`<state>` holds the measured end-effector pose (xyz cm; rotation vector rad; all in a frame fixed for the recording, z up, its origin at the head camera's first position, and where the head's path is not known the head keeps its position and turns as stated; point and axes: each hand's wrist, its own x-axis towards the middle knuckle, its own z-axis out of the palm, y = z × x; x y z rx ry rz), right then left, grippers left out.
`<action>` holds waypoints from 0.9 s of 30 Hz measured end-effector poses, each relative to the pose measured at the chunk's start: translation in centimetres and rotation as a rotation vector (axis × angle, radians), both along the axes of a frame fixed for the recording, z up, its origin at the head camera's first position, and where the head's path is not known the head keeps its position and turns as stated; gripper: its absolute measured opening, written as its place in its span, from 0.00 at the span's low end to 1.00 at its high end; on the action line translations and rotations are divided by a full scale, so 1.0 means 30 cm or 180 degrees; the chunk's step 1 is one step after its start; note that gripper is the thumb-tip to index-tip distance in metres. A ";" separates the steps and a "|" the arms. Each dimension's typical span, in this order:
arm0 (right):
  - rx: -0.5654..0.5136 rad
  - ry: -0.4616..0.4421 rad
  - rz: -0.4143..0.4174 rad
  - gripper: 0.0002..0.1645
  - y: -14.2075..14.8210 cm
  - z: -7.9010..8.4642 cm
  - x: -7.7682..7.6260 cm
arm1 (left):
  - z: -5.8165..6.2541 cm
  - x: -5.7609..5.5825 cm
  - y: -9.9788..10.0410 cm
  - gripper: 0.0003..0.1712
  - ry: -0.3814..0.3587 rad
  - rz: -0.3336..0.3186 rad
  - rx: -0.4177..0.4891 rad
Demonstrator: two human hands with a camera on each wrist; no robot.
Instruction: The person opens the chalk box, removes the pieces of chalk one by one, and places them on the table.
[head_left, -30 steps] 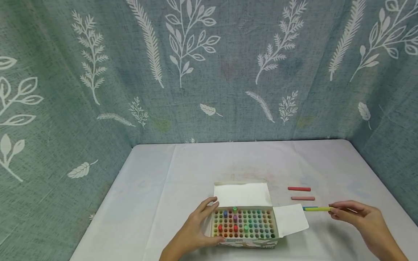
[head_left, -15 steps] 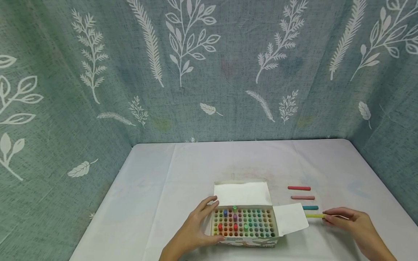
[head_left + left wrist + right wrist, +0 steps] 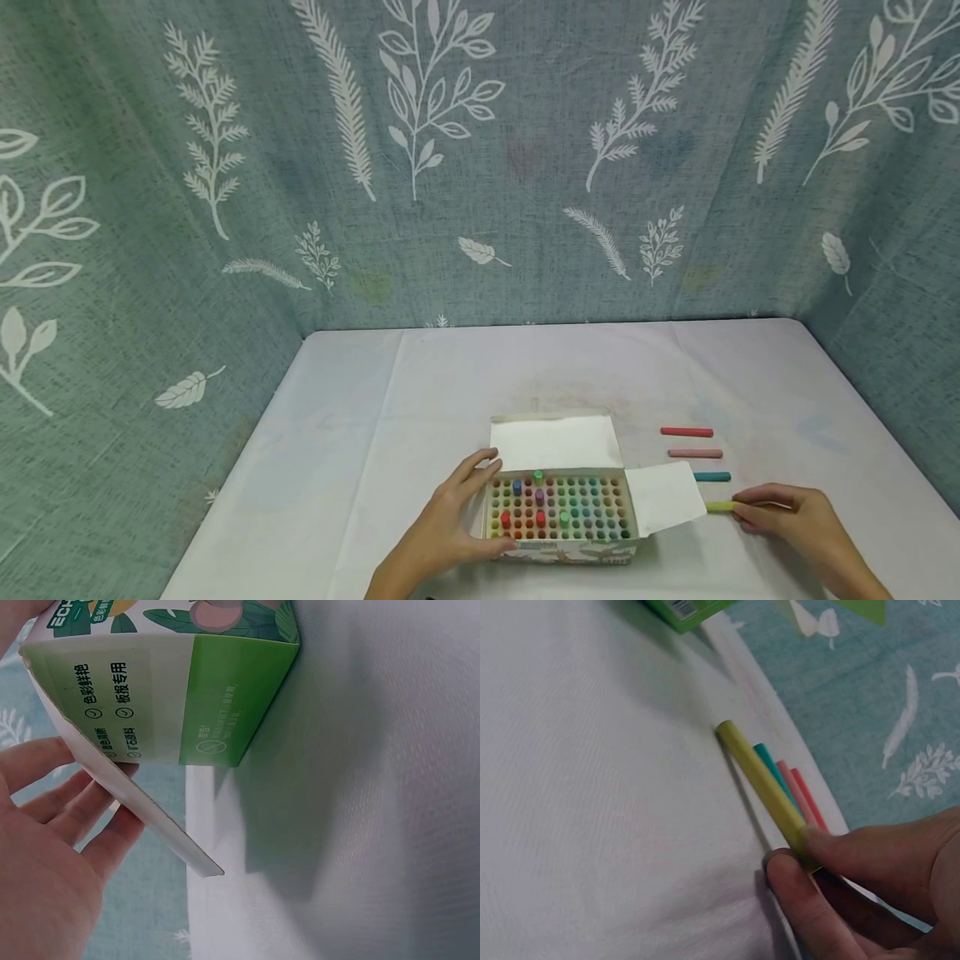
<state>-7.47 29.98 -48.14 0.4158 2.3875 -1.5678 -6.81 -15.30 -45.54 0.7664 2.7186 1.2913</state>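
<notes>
In the head view, my left hand (image 3: 450, 517) grips the left end of an open chalk box (image 3: 577, 552), thumb at its front and fingers at the back. Several coloured chalk tops, red, blue, green and purple, poke up from the box's holes. The left wrist view shows the box's printed end (image 3: 150, 697), with fingers behind the flap (image 3: 142, 799). My right hand (image 3: 795, 521) pinches one end of a yellow chalk stick (image 3: 765, 787), low over the white cloth. Its other end is hidden behind the box's right flap (image 3: 666, 497) in the head view.
Beyond the yellow chalk lie a teal chalk (image 3: 712, 477), a pink chalk (image 3: 695, 454) and a red chalk (image 3: 687, 432), roughly parallel. The box's back lid (image 3: 557, 443) stands open. A leaf-patterned curtain (image 3: 480, 167) encloses the white table (image 3: 435, 392).
My right hand has moved left and toward me with the yellow chalk, away from the teal chalk, and sunk closer to the cloth. The left hand stays on the box.
</notes>
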 end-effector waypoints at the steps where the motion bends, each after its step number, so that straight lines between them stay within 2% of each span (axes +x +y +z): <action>1: 0.0054 0.0036 0.0031 0.23 -0.004 0.000 -0.001 | 0.001 0.000 -0.001 0.53 -0.0014 0.0011 -0.0002; 6: 0.0492 0.0299 0.0248 0.22 -0.021 -0.003 -0.005 | 0.002 -0.005 -0.004 0.53 -0.0018 0.0024 0.0008; 11: 0.0764 0.0417 0.0279 0.15 -0.031 -0.007 -0.011 | -0.002 -0.013 -0.003 0.53 0.0041 -0.0026 0.0025; 16: 0.1068 0.0597 0.0334 0.13 -0.040 -0.005 -0.010 | -0.003 -0.019 -0.004 0.53 0.0069 -0.0039 0.0006; 22: 0.1214 0.0785 0.0404 0.14 -0.048 0.025 -0.012 | 0.007 -0.020 -0.005 0.53 0.0021 -0.0023 0.0002; 27: 0.1197 0.1354 0.0386 0.15 -0.063 0.090 -0.010 | 0.011 -0.018 -0.004 0.53 -0.0021 -0.0020 0.0006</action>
